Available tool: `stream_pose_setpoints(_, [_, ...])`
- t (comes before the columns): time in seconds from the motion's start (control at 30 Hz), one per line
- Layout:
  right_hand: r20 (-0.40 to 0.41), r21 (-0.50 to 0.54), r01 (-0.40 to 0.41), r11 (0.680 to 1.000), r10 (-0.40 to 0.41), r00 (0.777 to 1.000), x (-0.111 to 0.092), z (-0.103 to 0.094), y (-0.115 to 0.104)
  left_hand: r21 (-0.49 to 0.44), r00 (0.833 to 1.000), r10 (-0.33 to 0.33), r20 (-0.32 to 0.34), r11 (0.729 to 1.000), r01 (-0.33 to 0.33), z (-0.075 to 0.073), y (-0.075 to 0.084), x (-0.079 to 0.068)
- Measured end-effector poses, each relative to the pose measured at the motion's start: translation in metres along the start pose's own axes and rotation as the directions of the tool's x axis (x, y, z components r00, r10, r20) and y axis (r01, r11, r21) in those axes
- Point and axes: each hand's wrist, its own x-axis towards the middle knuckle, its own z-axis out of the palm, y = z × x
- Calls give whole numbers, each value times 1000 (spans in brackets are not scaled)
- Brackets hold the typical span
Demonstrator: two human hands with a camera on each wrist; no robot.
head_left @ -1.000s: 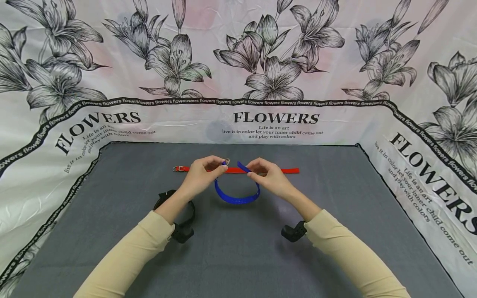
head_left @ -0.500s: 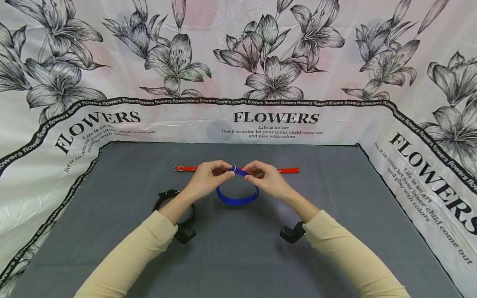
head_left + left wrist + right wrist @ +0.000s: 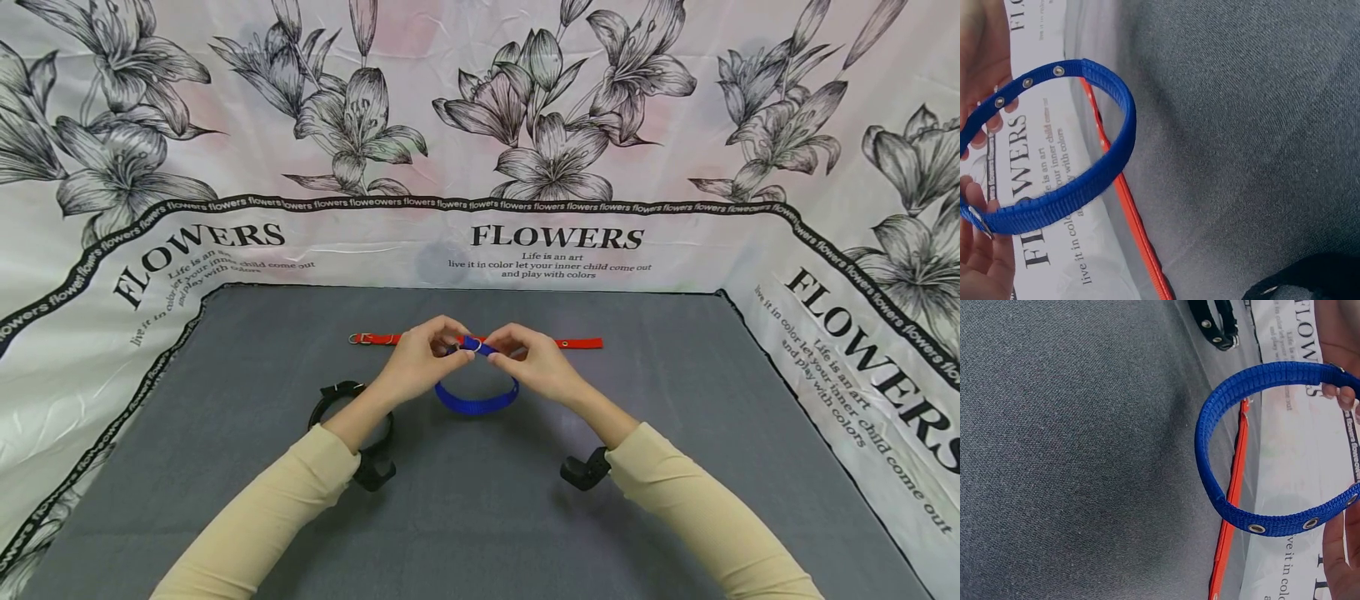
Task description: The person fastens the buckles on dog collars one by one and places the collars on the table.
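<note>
A blue pet collar (image 3: 476,407) with metal eyelets hangs as a loop between my two hands, above the table. My left hand (image 3: 416,362) pinches its buckle end, where a metal ring shows. With fingers and thumb my right hand (image 3: 543,362) grips the eyelet end. The two ends meet at the ring in the head view. Both wrist views show the blue collar (image 3: 1060,203) as a wide curve; the left wrist view also shows the metal of its buckle (image 3: 980,220). Fingertips partly hide how the strap passes through the metal.
Behind the hands a red collar (image 3: 579,343) lies stretched flat, its buckle to the left. A black collar (image 3: 322,408) stands looped near my left wrist, partly behind the forearm. Grey cloth (image 3: 480,500) covers the table, and a flower-printed white sheet (image 3: 555,258) rises at its back.
A second ago the blue strap's free end was apart from the buckle end. The hands have come together, and the strap end now lies at the ring. Red and black collars stay put.
</note>
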Motion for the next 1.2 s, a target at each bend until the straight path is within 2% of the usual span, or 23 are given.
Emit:
stream_pose_setpoints(0.2, [-8,1,-21,1000,21,1000,0,0,-3,3,999,-6,-35,1000,6,2,2,1])
stream_pose_setpoints(0.43, [5,-42,-47,998,47,999,-10,-3,-44,-5,1000,-6,1,1000,6,6,3,-1])
stream_pose_setpoints(0.63, [-22,-39,-46,998,45,999,-10,-3,-43,-38,999,14,-34,999,-15,6,2,-2])
stream_pose_setpoints(0.83, [-15,-45,-32,998,31,999,-9,0,-42,-57,996,32,-81,998,-36,7,2,-1])
stream_pose_setpoints(1.07, [-8,-22,-22,1000,22,1000,0,9,-8,-56,996,54,-76,997,-59,7,2,-1])
stream_pose_setpoints(1.2, [-27,-36,-3,999,2,1000,1,9,-4,-96,995,34,-95,994,-43,7,0,0])
